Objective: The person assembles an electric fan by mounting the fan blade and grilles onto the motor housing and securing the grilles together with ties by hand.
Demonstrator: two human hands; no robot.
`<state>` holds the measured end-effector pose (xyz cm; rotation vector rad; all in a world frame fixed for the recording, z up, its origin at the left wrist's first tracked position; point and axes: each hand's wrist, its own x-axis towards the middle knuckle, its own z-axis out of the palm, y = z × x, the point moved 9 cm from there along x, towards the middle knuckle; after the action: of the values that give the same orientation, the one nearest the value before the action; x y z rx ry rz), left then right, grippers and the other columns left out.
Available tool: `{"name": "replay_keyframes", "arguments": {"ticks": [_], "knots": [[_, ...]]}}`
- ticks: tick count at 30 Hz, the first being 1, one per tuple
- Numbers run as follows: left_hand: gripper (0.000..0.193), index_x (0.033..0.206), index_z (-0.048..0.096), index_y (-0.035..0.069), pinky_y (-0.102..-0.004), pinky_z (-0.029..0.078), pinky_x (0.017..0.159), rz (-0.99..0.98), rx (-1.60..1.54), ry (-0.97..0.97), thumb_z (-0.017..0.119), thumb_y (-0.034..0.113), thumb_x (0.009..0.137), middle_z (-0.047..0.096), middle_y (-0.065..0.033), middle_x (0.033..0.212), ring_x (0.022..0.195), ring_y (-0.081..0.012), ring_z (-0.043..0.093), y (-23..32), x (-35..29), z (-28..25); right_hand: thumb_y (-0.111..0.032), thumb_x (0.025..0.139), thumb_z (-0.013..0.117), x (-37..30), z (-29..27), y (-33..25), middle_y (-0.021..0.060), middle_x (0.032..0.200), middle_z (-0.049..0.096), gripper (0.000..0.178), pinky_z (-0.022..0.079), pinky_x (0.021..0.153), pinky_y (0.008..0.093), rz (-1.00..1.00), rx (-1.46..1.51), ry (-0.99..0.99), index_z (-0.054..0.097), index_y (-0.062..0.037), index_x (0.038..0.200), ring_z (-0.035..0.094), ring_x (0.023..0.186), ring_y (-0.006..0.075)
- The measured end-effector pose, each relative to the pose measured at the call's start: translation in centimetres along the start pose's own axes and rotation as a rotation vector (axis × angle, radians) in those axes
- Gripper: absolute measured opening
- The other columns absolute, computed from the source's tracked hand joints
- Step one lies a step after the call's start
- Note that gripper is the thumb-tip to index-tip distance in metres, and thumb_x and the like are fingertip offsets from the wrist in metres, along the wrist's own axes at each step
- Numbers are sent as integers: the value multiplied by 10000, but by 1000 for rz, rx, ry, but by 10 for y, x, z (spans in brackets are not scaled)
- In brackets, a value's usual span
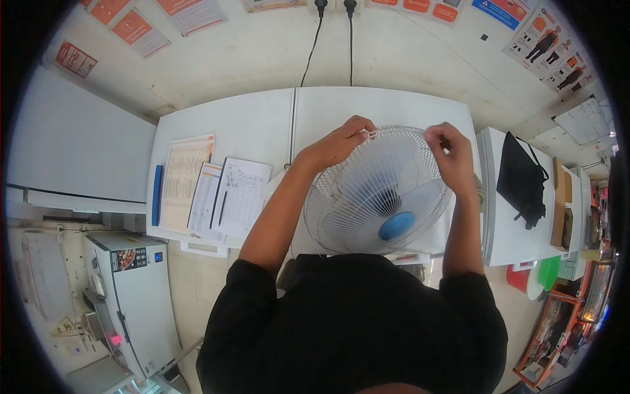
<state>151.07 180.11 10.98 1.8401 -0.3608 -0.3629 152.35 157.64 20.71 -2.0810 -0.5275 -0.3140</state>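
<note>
An electric fan stands upright close in front of me, with a round wire guard, pale blades and a blue centre cap. At the upper left of the guard's rim, my left hand is closed, its thumb and fingers on the wires. My right hand pinches the rim at the upper right, fingers curled in. Its fingertips partly hide the spot they touch. The fan's lower part is hidden behind the guard and my black shirt.
White flat-topped units carry the fan. Left of it lie a printed form, a pen, other papers and a blue strip. A black cloth bag lies to the right. Two plugged cables hang down the wall.
</note>
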Motion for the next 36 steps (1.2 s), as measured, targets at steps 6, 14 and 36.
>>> {"name": "replay_keyframes", "arguments": {"ticks": [6,14,36], "knots": [[276,1323,483,91,-355,384,1075,-8,-124,142,455,172,1061,556,-76,1363,1199,-207,524,4,-11,-6,-72,893,689,23,38,-64,100,895,643,70,515,726,387,-260,-268,-332,696,-39,954,639,824,281],[256,1303,446,89,-369,385,1079,1,-225,132,462,144,1053,583,-118,1388,1217,-204,527,2,-18,-7,-72,906,669,101,102,-63,98,910,603,45,496,800,404,-533,-407,-687,687,-40,931,616,902,282],[212,1234,512,52,-367,484,995,11,-116,279,553,162,1058,621,-92,1236,1188,-239,619,3,-19,-11,-248,899,716,89,222,1,55,1028,751,252,525,808,379,-289,-609,-1770,769,-114,1106,660,910,207]]}}
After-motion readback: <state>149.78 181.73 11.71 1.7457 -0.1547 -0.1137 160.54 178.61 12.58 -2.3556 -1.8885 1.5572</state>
